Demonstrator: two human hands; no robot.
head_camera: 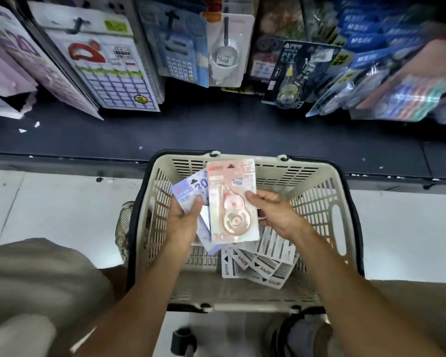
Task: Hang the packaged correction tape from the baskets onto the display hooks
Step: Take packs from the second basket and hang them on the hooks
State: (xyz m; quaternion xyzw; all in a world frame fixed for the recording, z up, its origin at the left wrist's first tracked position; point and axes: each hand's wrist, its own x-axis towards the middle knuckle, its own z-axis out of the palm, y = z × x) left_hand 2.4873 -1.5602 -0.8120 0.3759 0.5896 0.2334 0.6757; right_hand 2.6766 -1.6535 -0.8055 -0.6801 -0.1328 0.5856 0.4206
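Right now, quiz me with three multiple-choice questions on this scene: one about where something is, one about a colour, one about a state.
1. Where do the loose face-down packs lie?
A. in the beige basket
B. on a display hook
C. on the white floor

2. What colour is the pack pinched by the right hand?
A. green
B. pink
C. black

3. What is the left hand doing?
A. hanging open
B. gripping the basket rim
C. gripping bluish packs

Answers: 1 A, they rest on the basket's floor; 2 B, its card is pale pink; 3 C, its fingers curl round the fanned bluish packs.
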